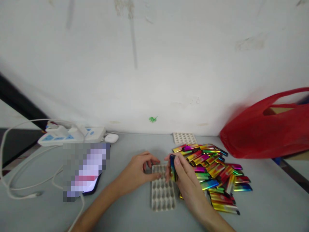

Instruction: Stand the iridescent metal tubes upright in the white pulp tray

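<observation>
My right hand (187,180) grips a shiny blue, green and gold lighter (173,168), upright with its dark end up. It is above the right edge of a pale tray (163,193) with rows of oval slots. My left hand (142,167) hovers at the tray's far left corner, thumb and fingers apart with nothing between them. The slots that show hold nothing I can make out. To the right of my right hand lies a loose heap of metallic, many-coloured lighters (217,172), partly hidden behind that hand.
A second slotted tray (184,138) lies by the wall. On the left are a phone (93,170), a white power strip (72,134), a small white case (111,138) and looping white cables (26,190). A red bag (260,129) stands at the right.
</observation>
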Available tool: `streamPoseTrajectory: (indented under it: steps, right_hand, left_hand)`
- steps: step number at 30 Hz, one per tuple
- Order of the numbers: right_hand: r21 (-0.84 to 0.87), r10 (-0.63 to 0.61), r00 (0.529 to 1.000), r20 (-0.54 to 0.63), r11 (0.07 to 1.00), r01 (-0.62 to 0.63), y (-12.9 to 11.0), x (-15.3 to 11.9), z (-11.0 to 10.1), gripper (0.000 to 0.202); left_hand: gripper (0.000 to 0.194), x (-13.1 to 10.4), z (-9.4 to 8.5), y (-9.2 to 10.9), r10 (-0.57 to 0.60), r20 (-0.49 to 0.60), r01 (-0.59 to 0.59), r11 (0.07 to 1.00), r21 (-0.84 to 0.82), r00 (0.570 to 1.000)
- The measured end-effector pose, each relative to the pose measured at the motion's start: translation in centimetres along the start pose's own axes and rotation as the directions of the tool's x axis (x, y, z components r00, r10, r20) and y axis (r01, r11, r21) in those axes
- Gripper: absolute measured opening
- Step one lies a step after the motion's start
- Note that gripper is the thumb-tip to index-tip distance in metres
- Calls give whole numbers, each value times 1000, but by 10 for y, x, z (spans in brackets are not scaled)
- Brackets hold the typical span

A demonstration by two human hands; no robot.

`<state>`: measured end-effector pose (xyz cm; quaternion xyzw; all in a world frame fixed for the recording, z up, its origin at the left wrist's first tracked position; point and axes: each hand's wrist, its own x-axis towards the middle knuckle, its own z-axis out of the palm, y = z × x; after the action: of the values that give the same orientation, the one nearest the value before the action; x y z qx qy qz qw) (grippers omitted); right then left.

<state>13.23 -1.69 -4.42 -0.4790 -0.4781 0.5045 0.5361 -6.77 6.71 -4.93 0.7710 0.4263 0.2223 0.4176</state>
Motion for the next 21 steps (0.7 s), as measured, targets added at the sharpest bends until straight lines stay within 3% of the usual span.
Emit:
streamPoseTrajectory:
  steps: [5,9,21]
  right_hand:
    - [-256,-191,979,67,945,202,-2,-3,-4,22]
    - [-249,-176,983,56,951,184,1,-2,-4,21]
    - [-229,-177,982,73,955,189,7,0,1,20]
  left_hand:
    - [44,1,-11,-4,-35,69,41,996,-81,997]
    - [54,2,-16,-8,-31,123,51,986,-160,992]
    - [34,3,-7,-8,-18,45,27,980,-197,999]
